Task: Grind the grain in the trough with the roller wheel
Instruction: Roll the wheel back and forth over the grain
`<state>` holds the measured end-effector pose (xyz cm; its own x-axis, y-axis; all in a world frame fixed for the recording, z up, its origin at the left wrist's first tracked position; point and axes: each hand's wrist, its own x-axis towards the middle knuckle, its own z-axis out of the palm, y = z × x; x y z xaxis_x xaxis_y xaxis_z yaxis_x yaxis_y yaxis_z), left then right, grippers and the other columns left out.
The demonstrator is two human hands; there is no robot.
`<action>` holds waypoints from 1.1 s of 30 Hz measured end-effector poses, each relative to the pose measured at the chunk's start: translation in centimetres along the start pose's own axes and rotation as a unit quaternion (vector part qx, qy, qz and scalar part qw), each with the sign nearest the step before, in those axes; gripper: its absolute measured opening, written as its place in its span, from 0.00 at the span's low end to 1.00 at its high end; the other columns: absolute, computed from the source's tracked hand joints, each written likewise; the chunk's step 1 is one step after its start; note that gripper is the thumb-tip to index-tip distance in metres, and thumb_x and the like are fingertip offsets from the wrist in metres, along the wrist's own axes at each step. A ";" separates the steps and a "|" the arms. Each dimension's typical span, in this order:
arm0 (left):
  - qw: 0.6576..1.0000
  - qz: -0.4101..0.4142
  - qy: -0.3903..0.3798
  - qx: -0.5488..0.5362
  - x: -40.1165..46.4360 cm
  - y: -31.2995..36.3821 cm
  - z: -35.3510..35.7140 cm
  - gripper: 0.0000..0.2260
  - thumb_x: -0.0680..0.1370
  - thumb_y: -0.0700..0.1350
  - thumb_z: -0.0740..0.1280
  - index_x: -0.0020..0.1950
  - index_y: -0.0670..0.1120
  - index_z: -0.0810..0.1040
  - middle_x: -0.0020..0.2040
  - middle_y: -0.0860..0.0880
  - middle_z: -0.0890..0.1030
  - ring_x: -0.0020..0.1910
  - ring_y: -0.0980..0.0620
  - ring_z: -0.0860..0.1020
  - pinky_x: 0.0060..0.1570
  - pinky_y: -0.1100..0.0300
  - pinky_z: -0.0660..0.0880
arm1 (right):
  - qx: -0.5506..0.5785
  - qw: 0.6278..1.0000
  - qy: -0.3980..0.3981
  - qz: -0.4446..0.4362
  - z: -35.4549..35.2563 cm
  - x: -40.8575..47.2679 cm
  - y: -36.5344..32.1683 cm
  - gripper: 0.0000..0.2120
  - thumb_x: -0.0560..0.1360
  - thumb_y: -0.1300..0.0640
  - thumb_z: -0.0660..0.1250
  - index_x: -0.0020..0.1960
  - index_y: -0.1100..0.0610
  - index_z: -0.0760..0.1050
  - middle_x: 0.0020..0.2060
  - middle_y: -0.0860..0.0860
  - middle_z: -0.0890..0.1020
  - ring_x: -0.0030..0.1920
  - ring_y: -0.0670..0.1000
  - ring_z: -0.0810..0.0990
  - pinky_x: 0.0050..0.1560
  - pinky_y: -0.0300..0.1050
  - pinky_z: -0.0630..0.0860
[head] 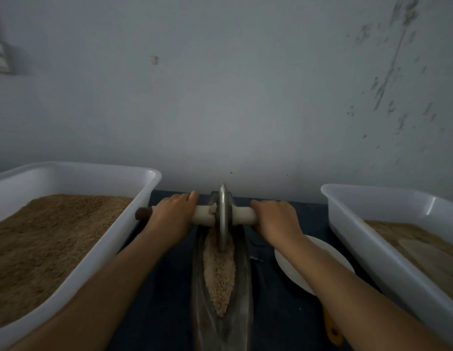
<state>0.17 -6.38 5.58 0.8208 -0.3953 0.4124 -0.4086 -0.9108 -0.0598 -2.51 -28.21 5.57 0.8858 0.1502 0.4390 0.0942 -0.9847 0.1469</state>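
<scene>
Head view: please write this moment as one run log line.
left hand grips axle | right hand grips axle | roller wheel at trough far end | grain coarse

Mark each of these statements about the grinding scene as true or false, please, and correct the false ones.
1. Both hands grip the pale wooden axle, one on each side of the round metal roller wheel. True: the left hand and the right hand each hold the axle.
2. The wheel stands at the near end of the long dark metal trough. False: it stands at the far end, near the wall.
3. The tan grain lies along the middle of the trough. True.
4. The large white plastic tub on the left holds nothing. False: it holds much tan grain.
5. A white round plate lies partly under the right forearm. True.
</scene>
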 end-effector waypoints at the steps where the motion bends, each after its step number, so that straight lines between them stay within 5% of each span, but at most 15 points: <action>1: 1.000 0.000 0.011 -0.010 0.0 -0.1 0.0 0.19 0.72 0.45 0.70 0.59 0.48 0.66 0.58 0.49 0.73 0.56 0.51 0.72 0.52 0.59 0.68 | 0.003 1.000 0.002 0.004 0.2 0.4 0.1 0.04 0.74 0.55 0.63 0.48 0.52 0.73 0.45 0.51 0.81 0.46 0.53 0.78 0.37 0.42 0.60; 4: 1.000 -0.027 0.007 -0.010 -0.7 -0.6 -0.2 0.24 0.71 0.44 0.71 0.63 0.49 0.65 0.60 0.50 0.72 0.58 0.51 0.72 0.56 0.57 0.69 | 0.005 1.000 0.003 0.000 0.6 0.4 0.3 0.04 0.74 0.55 0.63 0.48 0.53 0.73 0.45 0.51 0.80 0.46 0.52 0.78 0.38 0.42 0.61; 6: 0.998 -0.051 -0.007 0.022 -1.5 -0.8 -0.4 0.18 0.73 0.46 0.69 0.59 0.51 0.66 0.57 0.52 0.75 0.54 0.52 0.75 0.54 0.57 0.70 | 0.007 1.000 -0.002 -0.007 0.6 -0.4 0.2 0.05 0.73 0.54 0.63 0.49 0.53 0.71 0.46 0.51 0.80 0.47 0.53 0.78 0.39 0.43 0.60; 9: 0.998 -0.017 -0.019 0.062 -2.9 -0.6 -1.4 0.12 0.75 0.50 0.65 0.57 0.53 0.67 0.55 0.54 0.76 0.53 0.54 0.76 0.50 0.58 0.70 | 0.013 1.000 -0.011 -0.015 -0.1 -2.4 0.1 0.09 0.72 0.51 0.65 0.51 0.52 0.71 0.48 0.51 0.80 0.49 0.54 0.78 0.40 0.45 0.60; 19: 0.998 0.059 0.002 0.010 -8.7 0.4 -3.5 0.17 0.76 0.55 0.62 0.62 0.59 0.62 0.57 0.60 0.72 0.56 0.62 0.72 0.55 0.66 0.66 | 0.070 0.996 -0.043 -0.025 -3.7 -8.9 -0.8 0.11 0.73 0.48 0.64 0.42 0.46 0.60 0.44 0.46 0.78 0.44 0.46 0.75 0.38 0.42 0.63; 33: 0.997 -0.043 0.054 0.025 -0.5 -0.8 1.2 0.10 0.75 0.50 0.65 0.54 0.50 0.70 0.52 0.51 0.79 0.51 0.51 0.77 0.51 0.58 0.68 | 0.021 1.000 0.013 0.012 0.4 0.5 0.1 0.05 0.74 0.52 0.63 0.47 0.52 0.74 0.45 0.52 0.81 0.46 0.54 0.79 0.36 0.43 0.64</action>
<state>0.54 -5.59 4.29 0.8028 -0.3020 0.5141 -0.3157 -0.9468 -0.0633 -1.93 -28.25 5.44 0.8759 0.1292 0.4648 0.0935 -0.9907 0.0992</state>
